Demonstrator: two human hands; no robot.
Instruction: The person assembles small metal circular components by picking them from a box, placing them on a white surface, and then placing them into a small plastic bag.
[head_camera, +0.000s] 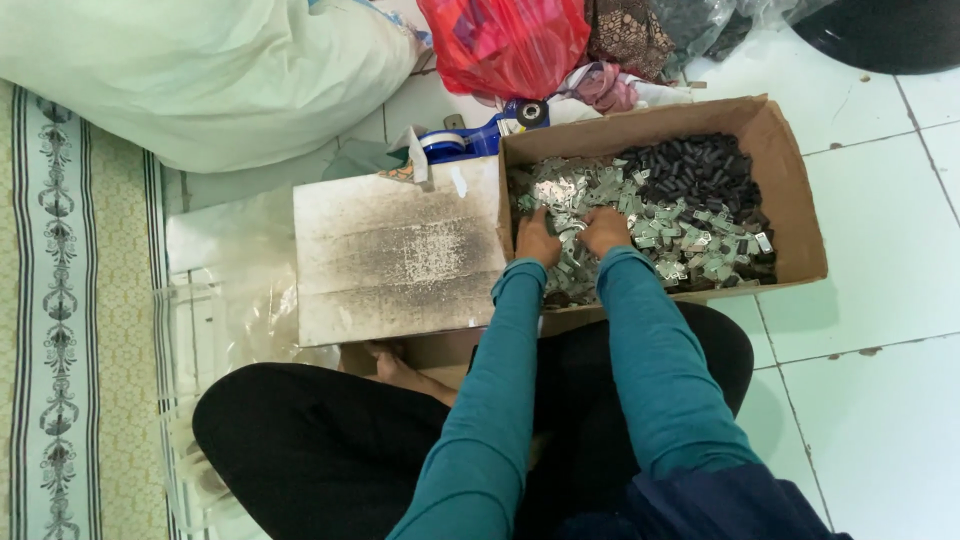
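Crossed legs in black trousers sit nearest on the pale tiled floor (880, 400), and both hands, left (537, 240) and right (605, 230), rest with bent fingers in small metal pieces (680, 235) inside a cardboard box (790, 190), right of a sooty white board (400, 250); patterned mat (60, 300) far left.

Single head-worn view, looking steeply down from above the lap onto the tiled floor (880, 420); fairly near, cardboard box (790, 215) just past the knees; far edge cropped, perhaps bags.
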